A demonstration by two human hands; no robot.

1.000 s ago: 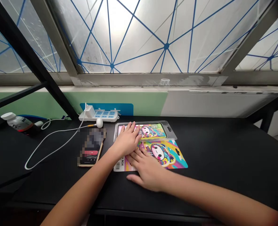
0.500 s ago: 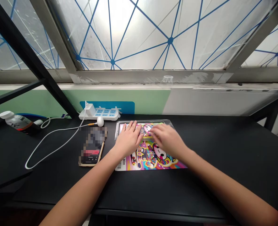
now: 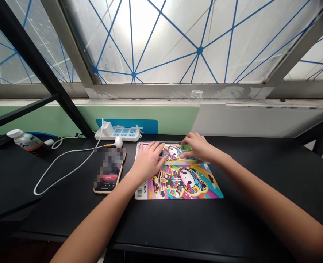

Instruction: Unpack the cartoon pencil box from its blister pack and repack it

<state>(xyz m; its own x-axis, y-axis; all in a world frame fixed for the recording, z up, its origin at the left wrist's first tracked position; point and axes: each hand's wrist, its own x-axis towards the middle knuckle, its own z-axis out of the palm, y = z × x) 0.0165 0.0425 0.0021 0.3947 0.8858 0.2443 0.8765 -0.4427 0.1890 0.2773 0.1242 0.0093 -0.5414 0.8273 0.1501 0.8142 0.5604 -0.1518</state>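
Clear plastic blister pack with a cartoon-printed pencil box inside (image 3: 175, 152) lies flat on the black table (image 3: 260, 182), just right of the smartphone with a gold case (image 3: 110, 171), which serves as landmark. Its long axis runs left to right, parallel to the table edge. Nearest the smartphone, the left hand (image 3: 148, 163) rests palm-down, fingers extended, on the pack's left end. Below the pack lies the colourful cartoon backing card (image 3: 183, 182). Farthest from the smartphone, the right hand (image 3: 198, 147) pinches the pack's right end, fingers curled around its far corner. Both hands are equally near the pack.
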